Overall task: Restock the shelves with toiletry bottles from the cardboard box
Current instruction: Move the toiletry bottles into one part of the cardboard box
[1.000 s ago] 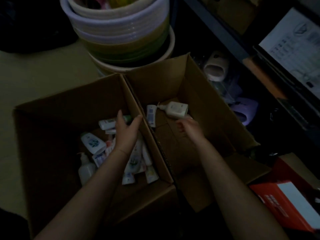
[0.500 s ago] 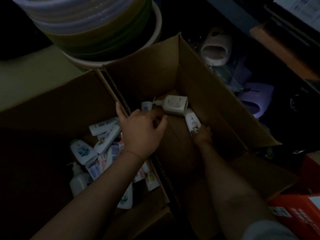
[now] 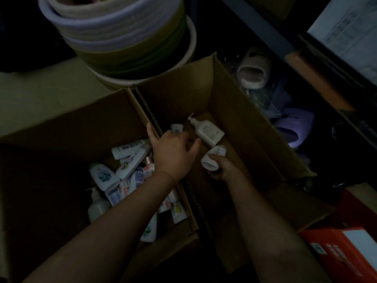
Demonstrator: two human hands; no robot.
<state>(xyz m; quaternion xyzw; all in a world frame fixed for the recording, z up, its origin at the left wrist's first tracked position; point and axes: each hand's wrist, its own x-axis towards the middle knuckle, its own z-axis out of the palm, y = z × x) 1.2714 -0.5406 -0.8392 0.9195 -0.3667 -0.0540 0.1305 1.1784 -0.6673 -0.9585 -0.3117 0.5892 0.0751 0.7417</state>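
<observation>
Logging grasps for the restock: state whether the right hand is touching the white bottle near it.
Touching. The head view shows the right hand with fingers and thumb curled round the white bottle, lifting it in the right cardboard box.

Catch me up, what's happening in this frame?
A person is reaching into two open cardboard boxes. The right hand grips a white bottle in the right box, beside a lying pump bottle. The left hand reaches over the divider, holding nothing visible. The left box holds a pile of bottles.
</observation>
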